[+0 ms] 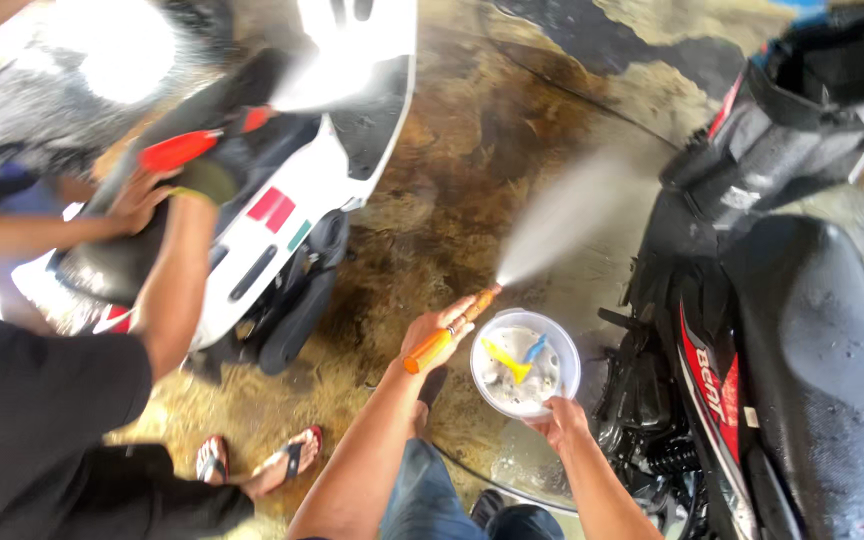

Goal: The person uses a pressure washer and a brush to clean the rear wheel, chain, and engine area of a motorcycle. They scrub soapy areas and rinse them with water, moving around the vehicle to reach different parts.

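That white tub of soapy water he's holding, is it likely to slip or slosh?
Probably slippery: the white tub looks wet and foamy, and the right hand pinches only its near rim. Likely to slosh if tilted, since it is open-topped. The brushes inside may shift.

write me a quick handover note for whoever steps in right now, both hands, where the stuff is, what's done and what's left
Left hand: closed around the orange spray nozzle, which is spraying water toward the black scooter on the right.
Right hand: holding the near rim of the white bowl; a yellow brush and a blue one lie inside in soapy water.
Nearby: another person in black works on the white scooter at left with a red spray gun.
Done: black scooter's seat looks wet, floor is wet.
Left: brushes are in the bowl, not in use; how much of the scooter has been scrubbed cannot be told.
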